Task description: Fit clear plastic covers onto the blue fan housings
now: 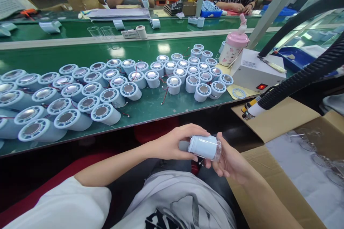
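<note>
- Gripping of a white cylindrical housing (202,146) is shared by both hands, over the lap and below the table edge. The left hand (172,144) has its fingers (195,130) curled over the top of the body and the thumb under it; the right hand (231,161) has its fingers clamped on a clear cap (216,149) seated at the housing's right end.
- One unit is judged to be in hand, with the cap on or nearly on; whether it is fully seated cannot be told.
- On the green table (145,109), many similar white housings are laid out: a lying group (61,94) to the left and a standing group (193,71) to the right, some with red wires showing. None of these is seen to carry a clear cap, so most of the batch is judged to be outstanding.
- To the right, an open cardboard box (298,171) holds clear parts under a plastic sheet.
- A white control box (255,71) and a black corrugated hose (303,75) are placed at the right.
- Across the table, other people's hands are occupied with separate work.
</note>
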`<state>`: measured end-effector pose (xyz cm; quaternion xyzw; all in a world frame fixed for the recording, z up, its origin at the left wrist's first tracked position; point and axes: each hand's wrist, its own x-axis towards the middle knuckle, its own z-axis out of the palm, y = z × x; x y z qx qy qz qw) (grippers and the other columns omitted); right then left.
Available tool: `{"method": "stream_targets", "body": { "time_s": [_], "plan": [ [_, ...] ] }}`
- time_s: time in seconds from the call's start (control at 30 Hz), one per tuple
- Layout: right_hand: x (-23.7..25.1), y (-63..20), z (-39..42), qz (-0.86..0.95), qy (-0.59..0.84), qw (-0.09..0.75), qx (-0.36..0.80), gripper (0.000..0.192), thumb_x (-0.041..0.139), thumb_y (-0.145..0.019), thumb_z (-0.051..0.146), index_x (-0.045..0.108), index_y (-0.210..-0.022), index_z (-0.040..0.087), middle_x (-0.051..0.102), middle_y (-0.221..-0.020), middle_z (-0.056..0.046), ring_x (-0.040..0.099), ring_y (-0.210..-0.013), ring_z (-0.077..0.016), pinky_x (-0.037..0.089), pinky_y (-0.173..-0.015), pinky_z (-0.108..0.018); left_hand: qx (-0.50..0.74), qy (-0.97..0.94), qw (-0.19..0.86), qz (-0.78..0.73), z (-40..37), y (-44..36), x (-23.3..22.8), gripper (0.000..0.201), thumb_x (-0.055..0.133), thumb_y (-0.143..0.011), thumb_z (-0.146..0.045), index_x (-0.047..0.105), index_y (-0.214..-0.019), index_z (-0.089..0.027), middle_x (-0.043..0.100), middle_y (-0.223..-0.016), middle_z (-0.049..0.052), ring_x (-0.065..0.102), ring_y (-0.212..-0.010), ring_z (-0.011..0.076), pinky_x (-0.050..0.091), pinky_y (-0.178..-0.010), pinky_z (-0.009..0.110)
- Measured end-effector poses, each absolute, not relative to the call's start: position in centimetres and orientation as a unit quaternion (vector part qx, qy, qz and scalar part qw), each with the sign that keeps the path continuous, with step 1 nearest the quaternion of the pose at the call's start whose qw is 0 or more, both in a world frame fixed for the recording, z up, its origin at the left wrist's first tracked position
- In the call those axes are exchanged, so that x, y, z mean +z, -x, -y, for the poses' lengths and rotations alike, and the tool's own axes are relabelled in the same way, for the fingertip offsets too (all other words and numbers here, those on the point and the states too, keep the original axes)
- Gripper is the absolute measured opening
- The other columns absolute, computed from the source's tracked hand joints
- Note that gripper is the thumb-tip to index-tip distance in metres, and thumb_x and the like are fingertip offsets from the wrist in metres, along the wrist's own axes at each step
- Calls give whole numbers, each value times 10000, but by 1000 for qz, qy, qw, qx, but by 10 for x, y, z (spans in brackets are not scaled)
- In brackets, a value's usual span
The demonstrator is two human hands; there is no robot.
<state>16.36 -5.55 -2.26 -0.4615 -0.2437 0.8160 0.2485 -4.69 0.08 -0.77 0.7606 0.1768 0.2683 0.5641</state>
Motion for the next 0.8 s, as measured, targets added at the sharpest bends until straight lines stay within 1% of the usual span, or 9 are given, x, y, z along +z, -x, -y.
{"method": "stream_targets", "body": {
  "time_s": [0.1, 0.17, 0.2, 0.23, 0.3, 0.4, 0.53, 0.73, 0.8],
  "plan": [
    [-28, -167, 59, 358, 505, 297, 727, 574, 371, -864, 667, 586, -844, 135, 671, -636, -73, 592, -400, -122, 403, -314, -171, 253, -737, 585, -225, 4, 47, -4, 594, 723, -745, -245, 504, -1297, -233, 519, -1285, 125, 533, -1165, 253, 512, -892, 346],
    [-30, -170, 63, 490, 531, 385, 574, 333, 480, -904, 462, 535, -1075, 181, 697, -983, -116, 698, -715, -189, 564, -545, -272, 240, -719, 599, -259, 5, 48, -2, 622, 724, -747, -265, 476, -1317, -234, 525, -1276, 115, 559, -1125, 241, 516, -892, 349],
    [-31, -172, 64, 565, 520, 421, 482, 286, 525, -901, 335, 499, -1163, 224, 622, -1203, -122, 673, -946, -216, 578, -733, -344, 228, -709, 609, -271, 5, 48, -1, 633, 723, -750, -279, 463, -1326, -233, 538, -1257, 109, 577, -1094, 232, 519, -887, 350],
    [-31, -175, 65, 636, 492, 441, 398, 340, 548, -884, 221, 483, -1214, 271, 503, -1370, -98, 581, -1143, -232, 523, -901, -406, 213, -699, 623, -279, 4, 49, -1, 644, 721, -754, -293, 448, -1335, -229, 556, -1228, 103, 598, -1053, 222, 528, -867, 347],
    [-30, -178, 67, 735, 423, 432, 307, 453, 562, -850, 89, 519, -1225, 340, 381, -1475, -34, 405, -1321, -244, 400, -1048, -467, 185, -678, 653, -284, 3, 50, 0, 654, 700, -776, -322, 416, -1356, -222, 597, -1154, 92, 633, -966, 208, 546, -804, 334],
    [-29, -180, 69, 717, 400, 408, 398, 473, 634, -831, 117, 554, -1225, 367, 494, -1391, -35, 464, -1275, -242, 466, -995, -419, 171, -663, 679, -265, 0, 50, 1, 663, 684, -793, -324, 397, -1385, -240, 608, -1172, 99, 641, -954, 213, 547, -782, 335],
    [-30, -179, 71, 529, 396, 433, 613, 421, 633, -867, 290, 532, -1265, 383, 612, -1254, -25, 610, -1095, -205, 538, -891, -348, 196, -678, 675, -214, -1, 51, 4, 695, 731, -745, -201, 441, -1371, -278, 490, -1360, 99, 527, -1195, 240, 461, -981, 374],
    [-32, -182, 71, 514, 451, 401, 609, 419, 736, -774, 273, 643, -1179, 331, 660, -1152, -25, 664, -823, -171, 565, -763, -300, 151, -595, 761, -211, 0, 50, -5, 779, 697, -771, -158, 317, -1442, -263, 569, -1267, 97, 576, -1117, 212, 443, -985, 395],
    [-33, -179, 71, 509, 457, 395, 613, 412, 736, -769, 322, 653, -1172, 312, 682, -1114, -31, 670, -815, -186, 564, -739, -306, 137, -582, 773, -210, 2, 46, -13, 840, 726, -744, -183, 285, -1454, -275, 575, -1253, 90, 594, -1062, 200, 466, -938, 371]
  ]
}}
